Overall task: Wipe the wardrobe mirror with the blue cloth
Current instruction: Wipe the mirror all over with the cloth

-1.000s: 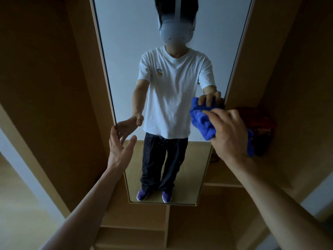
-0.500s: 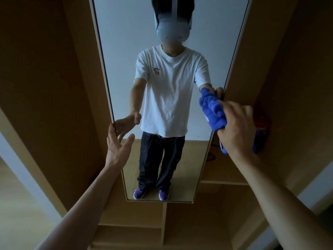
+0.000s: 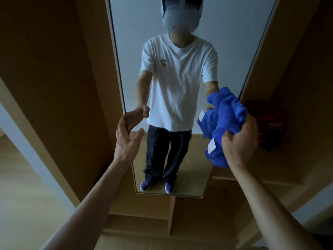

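Note:
A tall narrow wardrobe mirror fills the middle of the view and reflects a person in a white shirt. My right hand grips a bunched blue cloth with a white label, held against the mirror's right edge at mid height. My left hand has straight fingers and rests on the mirror's left edge, with the thumb spread toward the glass.
Wooden wardrobe panels flank the mirror on both sides. A dark red object sits on a shelf to the right, behind the cloth. Low wooden compartments lie under the mirror's bottom edge.
My right hand has carried the cloth rightward to the mirror's right edge, then slightly downward, and the cloth now shows bunched above my fingers. My left hand stays on the left edge.

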